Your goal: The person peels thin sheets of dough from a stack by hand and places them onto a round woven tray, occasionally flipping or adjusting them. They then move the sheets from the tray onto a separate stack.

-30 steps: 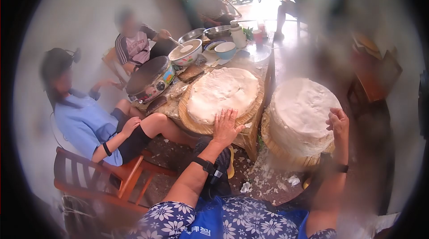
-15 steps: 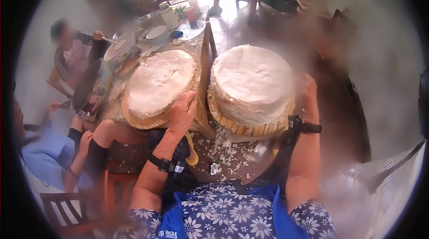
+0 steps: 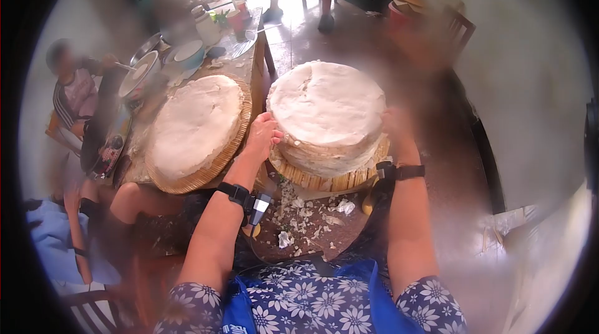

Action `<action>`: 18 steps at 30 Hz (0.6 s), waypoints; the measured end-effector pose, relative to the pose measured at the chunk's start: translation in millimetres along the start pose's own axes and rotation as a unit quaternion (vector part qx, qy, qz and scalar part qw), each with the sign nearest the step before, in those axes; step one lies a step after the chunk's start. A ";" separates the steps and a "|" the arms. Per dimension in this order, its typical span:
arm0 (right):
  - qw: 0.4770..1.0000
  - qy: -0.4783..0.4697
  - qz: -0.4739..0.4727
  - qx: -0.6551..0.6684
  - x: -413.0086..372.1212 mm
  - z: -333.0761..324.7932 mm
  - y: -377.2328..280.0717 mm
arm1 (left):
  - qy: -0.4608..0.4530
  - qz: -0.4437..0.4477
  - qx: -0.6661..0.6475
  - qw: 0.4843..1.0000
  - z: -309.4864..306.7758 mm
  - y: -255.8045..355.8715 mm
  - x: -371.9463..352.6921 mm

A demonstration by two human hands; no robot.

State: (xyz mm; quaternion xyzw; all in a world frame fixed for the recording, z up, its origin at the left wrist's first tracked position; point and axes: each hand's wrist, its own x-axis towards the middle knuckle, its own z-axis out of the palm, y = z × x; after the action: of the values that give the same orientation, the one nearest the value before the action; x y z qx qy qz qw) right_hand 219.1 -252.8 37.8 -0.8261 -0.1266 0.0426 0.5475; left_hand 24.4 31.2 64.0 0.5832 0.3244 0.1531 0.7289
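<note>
A tall round stack of thin white doughy sheets (image 3: 327,106) stands before me on a round straw mat (image 3: 306,175). My left hand (image 3: 265,131) is at the stack's left edge, fingers curled together; what lies between them, if anything, is too small to make out. At the right edge is my right hand (image 3: 399,125), blurred, its fingertips partly hidden against the stack. To the left, a lower white round sheet (image 3: 196,125) lies on another straw mat (image 3: 244,106) on the table.
White crumbs and scraps (image 3: 312,215) litter the brown surface below the stack. Bowls (image 3: 188,53), a jar and cups crowd the wooden table (image 3: 257,40). Two people sit on the left, one in a striped sleeve (image 3: 65,106). Another person's legs (image 3: 326,3) show at the back.
My left hand has left the rim of the left mat and moved right to the stack's edge. My right hand stays by the stack. The view has shifted, so things appear further left.
</note>
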 end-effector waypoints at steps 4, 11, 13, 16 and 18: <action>0.998 -0.021 -0.052 -0.028 23.6 6.0 37.1 | -0.008 0.001 0.028 1.000 -8.2 -4.4 17.0; 0.996 0.013 -0.080 -0.041 32.8 15.0 52.4 | -0.002 -0.005 0.019 1.000 -15.8 -2.9 29.7; 0.997 0.000 -0.070 -0.024 31.4 13.5 48.6 | 0.005 -0.009 0.032 0.999 -15.1 0.4 33.7; 0.997 -0.004 -0.067 -0.038 29.1 12.5 43.3 | 0.022 -0.017 0.046 0.999 -13.3 5.4 35.6; 0.996 0.003 -0.074 -0.052 29.4 12.9 43.5 | 0.027 -0.012 0.035 0.999 -12.1 9.4 37.2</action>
State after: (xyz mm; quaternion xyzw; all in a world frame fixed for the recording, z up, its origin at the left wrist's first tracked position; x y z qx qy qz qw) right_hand 251.9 -249.9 -5.1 -0.8418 -0.1877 -0.0077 0.5060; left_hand 45.7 65.3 60.7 0.6003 0.3556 0.1486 0.7008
